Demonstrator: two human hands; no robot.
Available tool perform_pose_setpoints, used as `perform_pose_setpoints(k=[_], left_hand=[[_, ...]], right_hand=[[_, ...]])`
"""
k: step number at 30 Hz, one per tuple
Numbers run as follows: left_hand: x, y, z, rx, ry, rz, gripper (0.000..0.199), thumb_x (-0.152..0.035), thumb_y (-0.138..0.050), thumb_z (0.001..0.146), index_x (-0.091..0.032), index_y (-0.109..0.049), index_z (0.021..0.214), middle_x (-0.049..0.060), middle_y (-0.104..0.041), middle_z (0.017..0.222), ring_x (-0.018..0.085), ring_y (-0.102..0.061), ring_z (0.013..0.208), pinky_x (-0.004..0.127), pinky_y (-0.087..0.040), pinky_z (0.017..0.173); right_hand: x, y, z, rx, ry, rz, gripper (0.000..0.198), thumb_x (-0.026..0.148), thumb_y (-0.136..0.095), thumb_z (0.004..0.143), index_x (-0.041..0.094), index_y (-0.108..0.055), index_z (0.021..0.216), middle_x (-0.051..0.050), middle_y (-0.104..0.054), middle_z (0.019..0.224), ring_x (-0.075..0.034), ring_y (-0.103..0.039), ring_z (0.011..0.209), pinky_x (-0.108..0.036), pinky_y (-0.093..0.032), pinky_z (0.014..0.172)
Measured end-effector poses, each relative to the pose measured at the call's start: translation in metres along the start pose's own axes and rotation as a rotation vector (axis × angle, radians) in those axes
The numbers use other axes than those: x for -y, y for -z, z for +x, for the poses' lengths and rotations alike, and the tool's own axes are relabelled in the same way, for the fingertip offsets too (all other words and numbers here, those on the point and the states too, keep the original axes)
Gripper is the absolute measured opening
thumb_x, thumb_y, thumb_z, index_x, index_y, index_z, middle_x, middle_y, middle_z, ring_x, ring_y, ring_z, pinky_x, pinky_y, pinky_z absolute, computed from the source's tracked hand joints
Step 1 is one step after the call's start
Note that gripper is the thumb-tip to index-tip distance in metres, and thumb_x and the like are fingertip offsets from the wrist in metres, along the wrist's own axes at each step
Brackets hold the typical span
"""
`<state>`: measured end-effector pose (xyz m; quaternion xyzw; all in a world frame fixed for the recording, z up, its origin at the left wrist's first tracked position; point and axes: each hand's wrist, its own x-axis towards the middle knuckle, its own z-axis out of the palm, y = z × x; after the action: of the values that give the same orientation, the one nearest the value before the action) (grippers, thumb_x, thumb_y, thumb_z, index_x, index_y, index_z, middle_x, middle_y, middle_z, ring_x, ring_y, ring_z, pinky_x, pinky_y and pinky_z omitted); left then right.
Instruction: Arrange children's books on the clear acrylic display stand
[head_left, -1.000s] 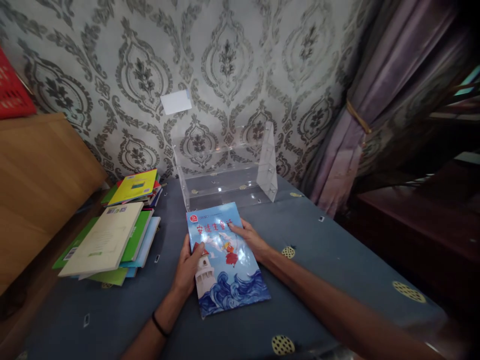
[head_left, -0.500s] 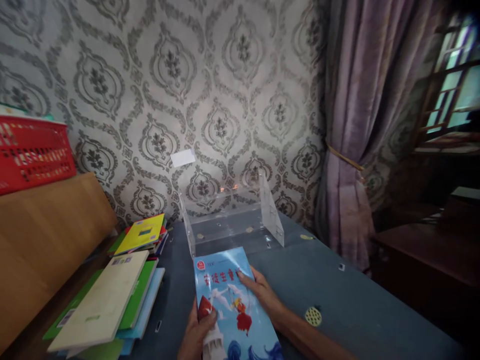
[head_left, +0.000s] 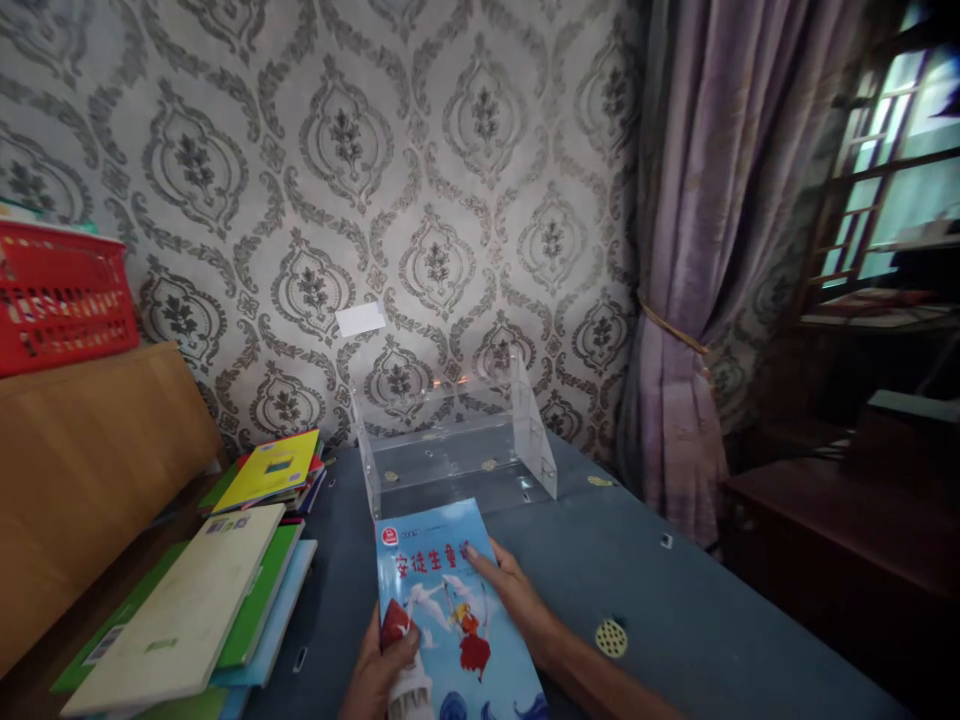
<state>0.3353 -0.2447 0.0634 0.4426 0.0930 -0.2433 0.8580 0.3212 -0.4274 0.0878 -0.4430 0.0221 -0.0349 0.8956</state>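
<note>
A blue storybook (head_left: 450, 610) with red title characters, white birds and a red-clothed figure on its cover is held face up, tilted toward me. My left hand (head_left: 382, 660) grips its left edge near the bottom, thumb on the cover. On the right edge, higher up, my right hand (head_left: 517, 595) clasps it with the thumb across the front. The fingers of both hands are hidden behind the book. Just beyond its top edge stands a clear acrylic rack (head_left: 536, 440) with stepped side panels. No book stands on the rack.
To the left, a pile of books (head_left: 180, 610) and a smaller pile under a yellow book (head_left: 270, 470) lie beside a wooden panel (head_left: 97, 450). A red basket (head_left: 67, 300) rests on top of it. The blue-grey tabletop (head_left: 675, 630) extends right, toward a purple curtain (head_left: 682, 300).
The view has swung slightly to the right, so everything sits a little further left. Both hands keep the same hold on the storybook.
</note>
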Motion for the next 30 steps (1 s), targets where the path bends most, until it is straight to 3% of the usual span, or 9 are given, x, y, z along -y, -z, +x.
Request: perform_pose_setpoints(k=[4,12,18,25,30], left_hand=[[-0.002,-0.002,-0.007,0.021,-0.052,-0.011,0.089,-0.022,-0.092,0.060,-0.023,-0.053,0.140,0.007,-0.079,0.093,0.029,-0.077,0.090,0.038,-0.061,0.083],[-0.011,-0.003,-0.013,0.062,-0.027,-0.008,0.065,-0.026,-0.092,0.061,-0.018,-0.062,0.118,0.005,-0.078,0.085,0.025,-0.077,0.079,0.034,-0.061,0.076],[-0.013,-0.002,-0.016,0.109,-0.052,0.014,0.080,-0.027,-0.093,0.057,-0.018,-0.058,0.128,0.007,-0.078,0.092,0.026,-0.076,0.078,0.035,-0.060,0.074],[-0.012,-0.007,-0.026,0.132,-0.138,0.051,0.093,-0.039,-0.094,0.058,-0.020,-0.055,0.139,0.010,-0.078,0.101,0.028,-0.076,0.086,0.037,-0.059,0.081],[-0.011,-0.013,-0.037,0.134,-0.311,0.088,0.082,-0.042,-0.091,0.065,-0.021,-0.058,0.137,0.011,-0.074,0.119,0.029,-0.071,0.108,0.036,-0.055,0.095]], right_hand=[[-0.003,0.003,0.003,-0.038,-0.053,0.024,0.052,0.050,-0.088,0.067,0.019,-0.069,0.104,-0.010,-0.080,0.097,-0.033,-0.077,0.091,-0.047,-0.060,0.084],[-0.004,0.006,0.004,-0.063,-0.126,-0.038,0.055,0.049,-0.088,0.067,0.020,-0.069,0.109,-0.010,-0.080,0.101,-0.034,-0.076,0.096,-0.045,-0.062,0.084],[-0.007,0.006,0.003,-0.076,-0.115,-0.112,0.066,0.052,-0.090,0.062,0.019,-0.067,0.115,-0.010,-0.080,0.096,-0.034,-0.077,0.088,-0.045,-0.063,0.079],[-0.001,-0.001,-0.008,-0.107,0.048,-0.358,0.059,0.065,-0.079,0.071,0.021,-0.070,0.110,-0.008,-0.079,0.091,-0.035,-0.074,0.087,-0.045,-0.060,0.075],[0.009,-0.005,-0.012,-0.125,0.284,-0.626,0.061,0.075,-0.071,0.073,0.020,-0.075,0.099,-0.008,-0.078,0.094,-0.034,-0.070,0.093,-0.045,-0.055,0.088]])
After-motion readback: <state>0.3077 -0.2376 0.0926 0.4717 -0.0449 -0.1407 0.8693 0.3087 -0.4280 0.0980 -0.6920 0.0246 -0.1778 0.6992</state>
